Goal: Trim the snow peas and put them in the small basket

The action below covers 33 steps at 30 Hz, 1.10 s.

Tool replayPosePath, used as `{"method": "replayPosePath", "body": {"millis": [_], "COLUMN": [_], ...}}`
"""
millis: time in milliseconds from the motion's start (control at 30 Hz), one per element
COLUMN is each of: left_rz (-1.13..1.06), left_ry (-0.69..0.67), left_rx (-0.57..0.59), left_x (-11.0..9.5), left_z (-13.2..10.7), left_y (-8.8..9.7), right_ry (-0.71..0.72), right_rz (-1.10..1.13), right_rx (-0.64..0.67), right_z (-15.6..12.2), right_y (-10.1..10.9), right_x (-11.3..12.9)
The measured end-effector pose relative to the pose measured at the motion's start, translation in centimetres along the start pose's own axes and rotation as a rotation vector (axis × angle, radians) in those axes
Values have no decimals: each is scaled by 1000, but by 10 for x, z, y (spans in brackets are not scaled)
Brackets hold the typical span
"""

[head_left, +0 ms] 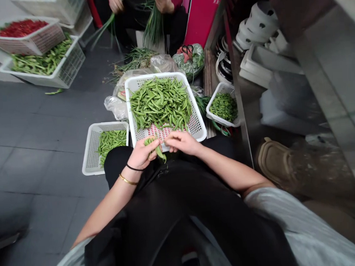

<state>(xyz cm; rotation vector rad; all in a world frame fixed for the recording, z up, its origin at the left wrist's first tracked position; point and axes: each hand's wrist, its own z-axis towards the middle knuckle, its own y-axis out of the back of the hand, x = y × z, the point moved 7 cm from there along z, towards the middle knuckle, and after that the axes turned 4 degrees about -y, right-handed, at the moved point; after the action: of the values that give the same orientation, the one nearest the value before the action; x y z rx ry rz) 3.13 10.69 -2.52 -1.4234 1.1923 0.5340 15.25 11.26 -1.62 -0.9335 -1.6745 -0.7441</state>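
Observation:
Several green pea pods (159, 152) are in my left hand (141, 153), its fingers closed round them. Close beside it, my right hand (184, 142) is closed with thumb and fingertips together; whatever they pinch is too small to make out. Both hands are over the near rim of a white perforated basket (200, 125). A heap of pea pods (163, 101) covers most of that basket, with its bottom showing at the near side. Left of my knee, a smaller white basket (90, 154) holds more pods (113, 141).
Across from me a person's hands (164, 2) hold long green stalks (153, 24). Stacked baskets at left hold red peppers (22, 28) and green pods (42, 61). At right are a basket of leafy greens (224, 107) and a metal shelf edge (243, 125). Scissors (187, 50) lie on a bag.

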Motion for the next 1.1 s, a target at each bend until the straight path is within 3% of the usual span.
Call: {"method": "replayPosePath", "body": {"millis": [100,200,267,400,467,567,667,767,867,1100], "left_rz": [10,-5,-42,-164,-160,-16,161,308,459,562], "left_ry": [68,85,116,140,70,-152,-330,-382,-376,-196], "left_rx": [165,189,164,-13,-139,-318,-386,-348,-294,12], "left_x": [2,4,8,13,7,-12,-28,-35,-42,-33], "left_z": [-9,-13,-12,-6,-4,-5,-12,-17,-21,-15], "left_y": [-10,-14,-15,-4,10,31,35,27,23,15], "right_ry": [168,363,479,561,547,491,395,334,323,106], "right_rz": [-216,-534,-774,-1035,-972,-812,-747,-827,-874,-285], "right_rx": [-68,-76,-147,-316,-398,-472,-341,-97,-1,164], "right_z": [0,-4,-9,-19,-24,-28,-19,-5,1,0], "right_y": [14,5,-5,-7,9,39,40,10,-8,1], "right_x": [32,55,61,63,65,67,59,45,37,21]}}
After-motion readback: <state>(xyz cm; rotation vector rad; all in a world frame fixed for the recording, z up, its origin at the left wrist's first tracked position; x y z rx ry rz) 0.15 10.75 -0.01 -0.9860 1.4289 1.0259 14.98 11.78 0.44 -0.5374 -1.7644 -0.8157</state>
